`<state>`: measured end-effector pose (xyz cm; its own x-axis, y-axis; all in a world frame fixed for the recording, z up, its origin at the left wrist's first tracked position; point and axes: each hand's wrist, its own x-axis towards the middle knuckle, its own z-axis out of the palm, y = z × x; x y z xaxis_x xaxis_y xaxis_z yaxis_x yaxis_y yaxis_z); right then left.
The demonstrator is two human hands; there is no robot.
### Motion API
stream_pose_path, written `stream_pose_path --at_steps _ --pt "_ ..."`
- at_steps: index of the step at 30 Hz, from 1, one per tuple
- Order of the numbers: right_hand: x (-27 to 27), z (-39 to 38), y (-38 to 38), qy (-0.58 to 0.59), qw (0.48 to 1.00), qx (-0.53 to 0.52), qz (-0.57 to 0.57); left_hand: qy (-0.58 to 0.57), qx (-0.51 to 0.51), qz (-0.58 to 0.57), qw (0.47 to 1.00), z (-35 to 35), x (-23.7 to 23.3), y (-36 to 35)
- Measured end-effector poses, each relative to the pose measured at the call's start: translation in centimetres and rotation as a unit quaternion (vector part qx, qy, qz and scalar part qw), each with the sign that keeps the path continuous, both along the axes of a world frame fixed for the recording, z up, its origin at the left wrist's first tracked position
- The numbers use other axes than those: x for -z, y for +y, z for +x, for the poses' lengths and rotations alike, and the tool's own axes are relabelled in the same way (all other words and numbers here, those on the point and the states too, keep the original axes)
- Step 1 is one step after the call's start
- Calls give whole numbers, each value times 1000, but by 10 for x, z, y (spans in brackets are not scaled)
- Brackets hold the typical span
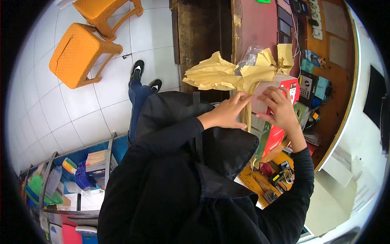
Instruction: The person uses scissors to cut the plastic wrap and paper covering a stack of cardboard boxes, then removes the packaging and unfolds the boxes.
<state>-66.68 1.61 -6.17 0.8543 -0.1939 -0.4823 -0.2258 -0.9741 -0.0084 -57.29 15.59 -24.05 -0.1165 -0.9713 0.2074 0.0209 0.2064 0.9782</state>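
Note:
A red, white and green box (260, 103) stands in front of me, with crumpled brown paper (221, 73) bunched along its far and left sides. My left hand (229, 110) is at the box's near left, thumb spread away from the fingers, fingertips right at a strip of the paper. Over the top of the box is my right hand (280, 106), its fingers bent but apart and nothing between them. Clear plastic wrap (250, 57) shows among the paper folds.
Several phones (284, 26) lie along the reddish counter (260, 28). A card terminal (307, 85) and small packets sit to the right. Small tools (280, 177) lie on a wooden surface below the box. Orange stools (75, 55) stand on the tiled floor at left.

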Motion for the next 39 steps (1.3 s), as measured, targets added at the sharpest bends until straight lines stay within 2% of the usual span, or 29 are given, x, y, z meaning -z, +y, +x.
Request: stream_pose_path --at_steps 30,39 --pt "-2 7 0 -1 1000 -10 9 -10 18 12 1000 3 2 -2" --pt "0 15 1 13 999 -28 -24 -11 18 14 1000 5 1 -2"
